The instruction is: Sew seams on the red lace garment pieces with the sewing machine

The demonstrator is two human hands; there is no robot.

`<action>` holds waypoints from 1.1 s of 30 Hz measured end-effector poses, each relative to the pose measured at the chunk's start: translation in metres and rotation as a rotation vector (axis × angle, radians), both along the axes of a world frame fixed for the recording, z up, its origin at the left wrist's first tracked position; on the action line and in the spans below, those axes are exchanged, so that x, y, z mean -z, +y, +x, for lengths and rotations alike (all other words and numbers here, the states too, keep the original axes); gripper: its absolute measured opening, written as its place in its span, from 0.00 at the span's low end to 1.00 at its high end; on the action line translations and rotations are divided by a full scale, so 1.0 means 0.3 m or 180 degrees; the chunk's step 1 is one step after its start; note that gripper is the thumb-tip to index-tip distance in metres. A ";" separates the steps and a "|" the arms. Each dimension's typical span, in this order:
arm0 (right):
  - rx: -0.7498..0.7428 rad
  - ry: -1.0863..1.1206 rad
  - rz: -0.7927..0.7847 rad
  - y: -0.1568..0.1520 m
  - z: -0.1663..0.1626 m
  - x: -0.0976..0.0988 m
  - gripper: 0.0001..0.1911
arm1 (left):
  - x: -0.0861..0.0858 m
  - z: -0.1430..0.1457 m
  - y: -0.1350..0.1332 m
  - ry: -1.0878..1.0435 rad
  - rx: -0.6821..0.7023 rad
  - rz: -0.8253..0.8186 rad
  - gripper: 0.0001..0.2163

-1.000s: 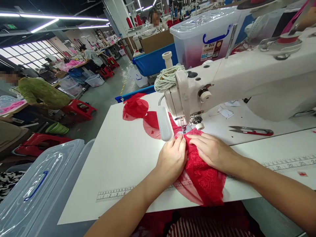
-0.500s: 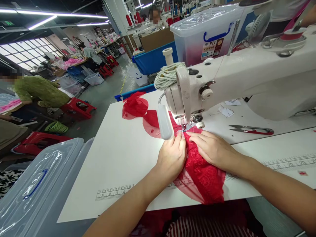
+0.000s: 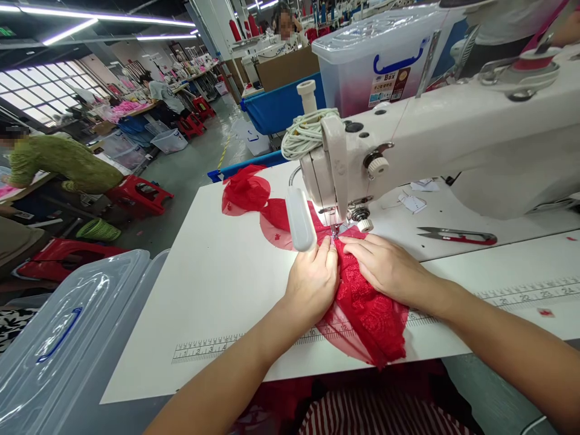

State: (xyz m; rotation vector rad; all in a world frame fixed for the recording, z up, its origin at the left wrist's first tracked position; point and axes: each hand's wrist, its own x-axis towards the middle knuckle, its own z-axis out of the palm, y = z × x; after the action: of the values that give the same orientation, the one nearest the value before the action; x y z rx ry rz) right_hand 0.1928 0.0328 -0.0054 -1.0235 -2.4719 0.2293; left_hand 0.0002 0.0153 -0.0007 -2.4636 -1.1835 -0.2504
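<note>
Red lace and sheer fabric [image 3: 367,302] lies across the sewing table, passing under the presser foot [image 3: 334,232] of a white sewing machine [image 3: 421,145]. Left of the needle, my left hand [image 3: 312,275] is closed, its thumb and fingers pressed together on the fabric's edge. To the right, my right hand [image 3: 385,263] rests over the lace with its fingers close together, gripping it by the fingertips near the foot; its thumb is hidden. Behind the needle the fabric runs on to a crumpled red end [image 3: 246,192]. A white oblong attachment [image 3: 301,220] hangs beside my left fingertips.
Thread snips [image 3: 457,235] lie right of the machine, near paper tags [image 3: 412,203]. A printed ruler [image 3: 208,348] runs along the table's front. Lidded plastic bins stand at the left [image 3: 72,320] and behind the machine [image 3: 376,66]. A co-worker in green [image 3: 63,160] sits far left.
The view has shifted slightly. My right fingertips have slid a little closer to the needle, and the fabric's front edge has bunched slightly. The co-worker in green leans further left.
</note>
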 end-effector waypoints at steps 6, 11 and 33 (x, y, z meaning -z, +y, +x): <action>-0.0011 0.0041 0.0113 0.002 -0.001 0.000 0.20 | -0.003 0.000 0.000 -0.0026 -0.0004 0.0034 0.13; 0.0001 0.0037 0.0173 0.004 -0.001 -0.002 0.22 | -0.003 -0.001 0.002 0.0028 -0.0007 0.0057 0.13; -0.0151 0.0138 0.0215 0.037 0.010 0.003 0.15 | 0.001 -0.014 0.012 -0.0112 -0.0068 0.0018 0.14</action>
State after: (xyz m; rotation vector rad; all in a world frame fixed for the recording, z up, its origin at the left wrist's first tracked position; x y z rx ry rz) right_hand 0.1957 0.0439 -0.0063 -0.9234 -2.4496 0.1797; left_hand -0.0041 0.0191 -0.0009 -2.4497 -1.2213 -0.2919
